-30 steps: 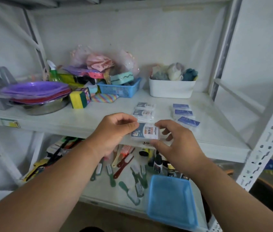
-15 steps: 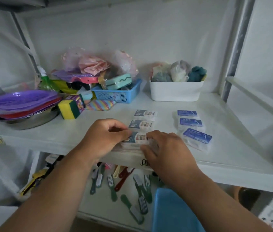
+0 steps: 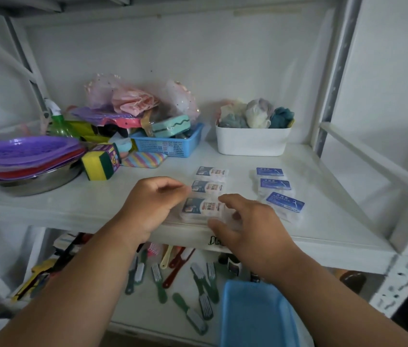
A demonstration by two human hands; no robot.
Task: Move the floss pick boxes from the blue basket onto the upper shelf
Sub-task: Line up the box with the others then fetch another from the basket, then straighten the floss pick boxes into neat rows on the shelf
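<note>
A clear plastic floss pick box with a white-and-blue label is being set on the white upper shelf, nearest its front edge. The left hand is loosely curled beside it, holding nothing; the right hand is spread, fingertips touching it. Next, another reach down to the blue plastic basket below the shelf is likely called for.

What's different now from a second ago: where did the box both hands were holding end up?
The floss pick box went from mid-air at the shelf edge down onto the upper shelf, third in the left column. The left hand and right hand have let go, fingers spread. The other five boxes and the blue basket stayed put.
</note>
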